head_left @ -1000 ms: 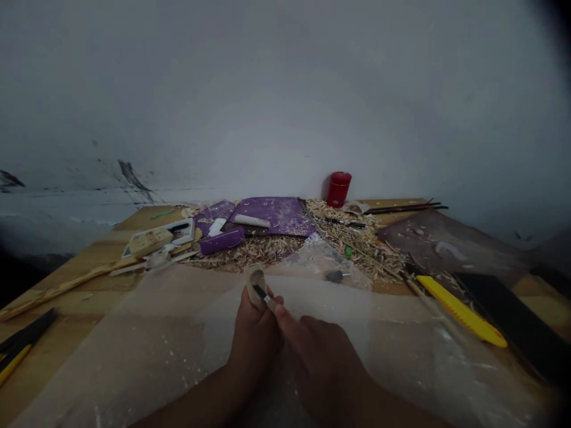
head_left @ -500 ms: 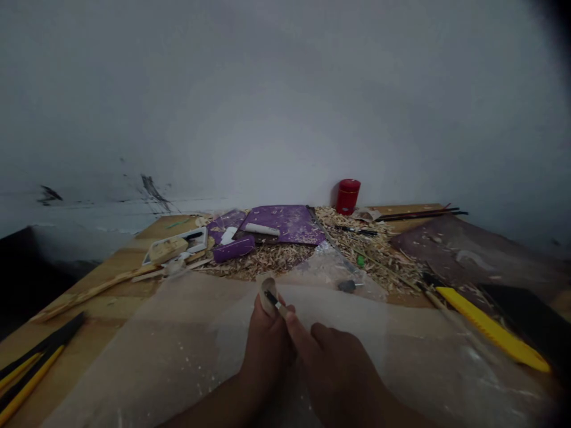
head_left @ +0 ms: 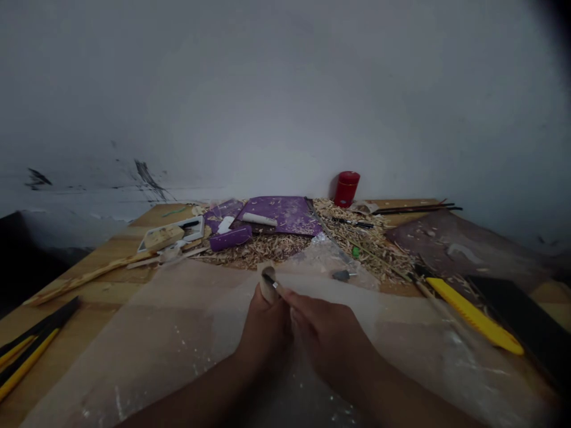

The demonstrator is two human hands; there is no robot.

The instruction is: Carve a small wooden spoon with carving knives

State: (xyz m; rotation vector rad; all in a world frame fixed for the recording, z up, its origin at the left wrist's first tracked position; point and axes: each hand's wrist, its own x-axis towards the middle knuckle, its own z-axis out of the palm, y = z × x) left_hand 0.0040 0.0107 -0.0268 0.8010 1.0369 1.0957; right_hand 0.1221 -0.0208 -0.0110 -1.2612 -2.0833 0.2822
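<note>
In front of me, my left hand point(head_left: 267, 324) is closed around a pale wooden piece point(head_left: 267, 292), whose rounded upper end sticks out above the fingers. My right hand point(head_left: 328, 330) grips a slim carving tool point(head_left: 275, 285) with a dark tip and a shiny collar. That tip lies against the upper part of the wooden piece. Both hands meet just over a translucent plastic sheet point(head_left: 147, 333) spread on the wooden table point(head_left: 113, 255). My fingers cover the lower part of the wood and most of the tool's handle.
Wood shavings point(head_left: 285, 251) lie behind the hands, around a purple folder point(head_left: 289, 214). A red canister point(head_left: 347, 189) stands by the wall. To the right are a yellow-handled tool point(head_left: 475, 315) and a dark slab point(head_left: 521, 324). Yellow-and-black pliers-like handles point(head_left: 40, 345) lie left.
My right hand has turned and its index finger now lies further along the tool. The tool's tip sits higher on the wooden piece. The view has tilted slightly.
</note>
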